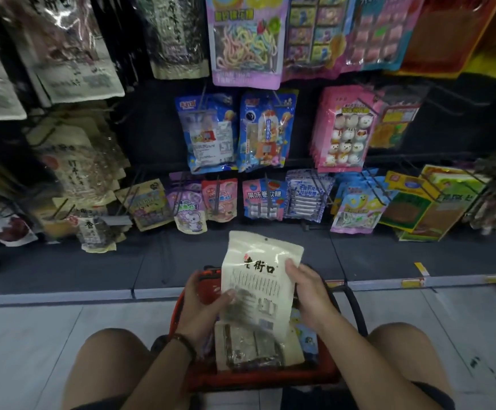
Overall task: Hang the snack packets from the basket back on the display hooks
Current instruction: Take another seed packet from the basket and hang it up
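As the left hand [208, 303] and right hand [308, 294] pinch its side edges at frame centre, the white plastic snack packet [258, 279] looks light, floppy and slick, best held near its top edge.

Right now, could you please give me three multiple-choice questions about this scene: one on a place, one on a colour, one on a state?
1. Where is the white packet? A on a display hook; B above the basket; C flat on the floor.
2. What colour is the basket? A red; B green; C white.
3. Who holds the packet? A nobody; B one hand alone; C both hands.
Answers: 1 B, it is held over the basket. 2 A, its rim is red. 3 C, the left hand and the right hand grip its two sides.
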The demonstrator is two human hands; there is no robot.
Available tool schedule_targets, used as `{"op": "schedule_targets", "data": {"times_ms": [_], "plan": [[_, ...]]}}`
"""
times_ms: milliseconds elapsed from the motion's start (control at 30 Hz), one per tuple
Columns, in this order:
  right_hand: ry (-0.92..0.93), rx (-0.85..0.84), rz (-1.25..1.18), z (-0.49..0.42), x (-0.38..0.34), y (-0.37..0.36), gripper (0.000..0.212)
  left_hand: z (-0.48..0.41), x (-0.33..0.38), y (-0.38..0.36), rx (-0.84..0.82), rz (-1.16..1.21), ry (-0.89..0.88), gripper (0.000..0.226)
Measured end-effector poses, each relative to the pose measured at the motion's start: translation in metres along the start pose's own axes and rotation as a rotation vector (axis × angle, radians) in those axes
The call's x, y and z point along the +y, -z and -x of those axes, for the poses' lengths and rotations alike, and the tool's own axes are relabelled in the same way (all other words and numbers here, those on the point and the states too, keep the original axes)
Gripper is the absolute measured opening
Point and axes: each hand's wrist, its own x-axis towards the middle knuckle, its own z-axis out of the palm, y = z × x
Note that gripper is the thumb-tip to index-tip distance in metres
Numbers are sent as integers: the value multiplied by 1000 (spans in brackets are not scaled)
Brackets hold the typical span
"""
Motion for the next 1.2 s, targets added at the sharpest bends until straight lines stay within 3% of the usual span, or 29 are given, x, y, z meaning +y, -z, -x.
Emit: {"op": "schedule_targets", "data": {"times_ms": [67,167,267,433,533,700,767,867,933,1033,1100,1200], "plan": [[45,-67,113,2,-11,-7,28,-11,20,1,-89,-154,-91,87],[71,-110,170,5,-22,-10,29,-23,43,-2,-224,-189,-162,51],[139,-116,179,6,-33,-12,31,-27,50,-4,-154,-124,-206,21],[279,-85,218,5,-52,-10,29,-20,73,-16,-118,36,-241,19],[309,-90,230,-1,-62,-8,32,-19,91,-23,-121,22,-306,30],[381,-89,309,-7,-78,-15,15,-21,119,-25,-138,35,-326,11],[393,-55,322,-8,-84,-24,11,-22,125,-27,-5,-80,-350,13],[449,54,347,-6,-89,-49,32,-10,123,-36,397,-448,-382,36],[537,103,462,-2,-92,-66,53,-1,121,-48,229,-455,-420,37],[546,110,555,4,-96,-90,64,5,131,-60,-112,-259,-324,64],[536,62,545,8,-100,-104,62,3,142,-58,-188,-95,-349,63],[450,-102,347,9,-107,-123,43,-1,148,-48,-170,-10,-469,42]]}}
